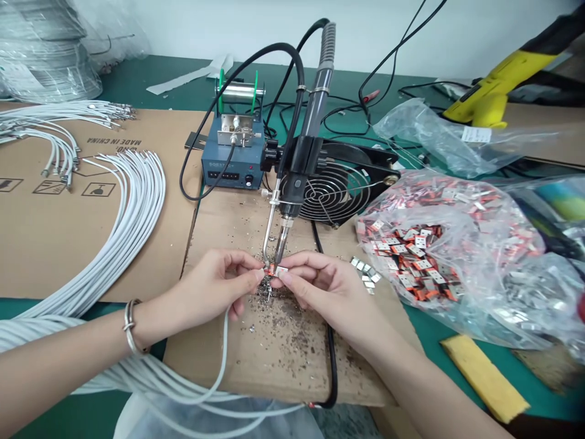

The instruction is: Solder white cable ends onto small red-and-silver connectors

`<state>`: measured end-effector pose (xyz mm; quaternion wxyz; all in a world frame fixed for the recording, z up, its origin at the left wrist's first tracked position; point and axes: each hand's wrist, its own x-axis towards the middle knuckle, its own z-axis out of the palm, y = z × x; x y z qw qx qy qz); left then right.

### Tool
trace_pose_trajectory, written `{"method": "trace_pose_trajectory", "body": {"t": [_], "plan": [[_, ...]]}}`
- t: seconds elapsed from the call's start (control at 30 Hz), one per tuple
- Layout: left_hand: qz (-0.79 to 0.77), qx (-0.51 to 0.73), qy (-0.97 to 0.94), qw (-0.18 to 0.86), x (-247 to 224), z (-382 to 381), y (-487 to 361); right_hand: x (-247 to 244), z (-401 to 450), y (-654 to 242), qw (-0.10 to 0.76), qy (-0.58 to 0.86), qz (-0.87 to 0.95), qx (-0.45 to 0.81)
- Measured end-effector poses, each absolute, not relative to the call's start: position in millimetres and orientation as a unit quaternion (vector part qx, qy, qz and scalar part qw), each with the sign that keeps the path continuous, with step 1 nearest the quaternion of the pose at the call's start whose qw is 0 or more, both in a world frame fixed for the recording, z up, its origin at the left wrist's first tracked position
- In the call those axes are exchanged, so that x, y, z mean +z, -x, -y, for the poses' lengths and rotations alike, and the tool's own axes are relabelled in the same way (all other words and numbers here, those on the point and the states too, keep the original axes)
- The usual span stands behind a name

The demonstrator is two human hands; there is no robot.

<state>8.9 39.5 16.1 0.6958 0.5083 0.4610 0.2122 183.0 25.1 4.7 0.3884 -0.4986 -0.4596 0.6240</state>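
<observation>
My left hand [223,283] pinches the end of a white cable [225,347], which hangs down from my fingers. Between the thumb and fingers of my right hand [326,283] is a small USB connector [282,272] with a metal shell and orange plastic. The two hands nearly meet, so the cable end and the connector's orange end come together. Right above them is the tip of a clamped soldering iron [299,183], with a bent metal solder feed tube [269,231] beside it. My fingertips partly hide the joint.
Behind stand a blue solder feeder [231,161] with a solder spool [240,91] and a fan [331,192]. Bagged connectors [420,259] lie right, near several metal shells [365,268] and a yellow sponge [484,378]. Bundled white cables [141,201] lie left. Dark debris covers the cardboard [219,366].
</observation>
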Motion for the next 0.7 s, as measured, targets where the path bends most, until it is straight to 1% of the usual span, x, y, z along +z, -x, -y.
{"method": "trace_pose_trajectory", "body": {"t": [0.17, 0.3, 0.5, 0.7], "plan": [[-0.441, 0.228, -0.515, 0.699, 12, -39, -8, 4, -25, -185, 0.371, 0.493, 0.477, 0.626], [-0.440, 0.218, -0.536, 0.687, 10, -40, -4, 2, -27, -187, 0.355, 0.488, 0.479, 0.637], [-0.442, 0.194, -0.597, 0.641, 15, -44, -1, 2, -28, -188, 0.363, 0.479, 0.480, 0.639], [-0.455, 0.173, -0.611, 0.624, 21, -45, -3, 1, -28, -188, 0.376, 0.469, 0.469, 0.646]]}}
